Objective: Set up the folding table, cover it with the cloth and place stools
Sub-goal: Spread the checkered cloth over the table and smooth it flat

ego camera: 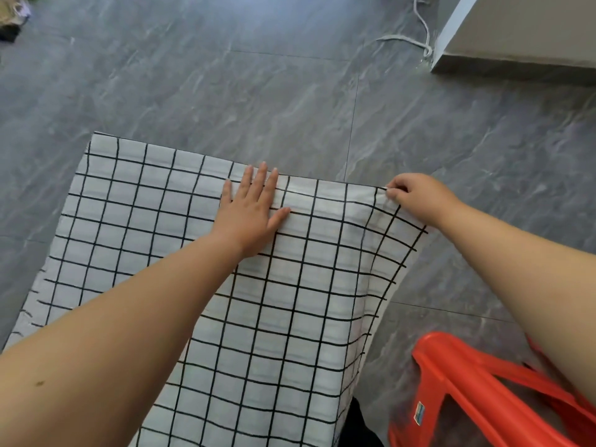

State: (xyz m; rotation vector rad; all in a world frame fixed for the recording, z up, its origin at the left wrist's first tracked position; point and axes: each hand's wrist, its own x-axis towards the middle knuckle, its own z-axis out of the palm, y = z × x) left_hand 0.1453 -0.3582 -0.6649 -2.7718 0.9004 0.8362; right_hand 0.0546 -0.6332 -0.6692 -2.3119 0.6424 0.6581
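Note:
A white cloth with a black grid [135, 221] covers the folding table, which is hidden beneath it; the cloth hangs over the right and far edges. My left hand [253, 214] lies flat on the cloth near the far edge, fingers straight and pressing down. My right hand [416, 196] pinches the cloth's far right corner between thumb and fingers. An orange-red plastic stool [458, 382] stands on the floor at the lower right, beside the table and under my right forearm.
Grey marbled floor tiles [258, 85] stretch beyond the table. A pale wall base or cabinet [516, 43] stands at the top right with a grey cable [422, 33] lying next to it. Some clutter [13, 17] sits at the top left corner.

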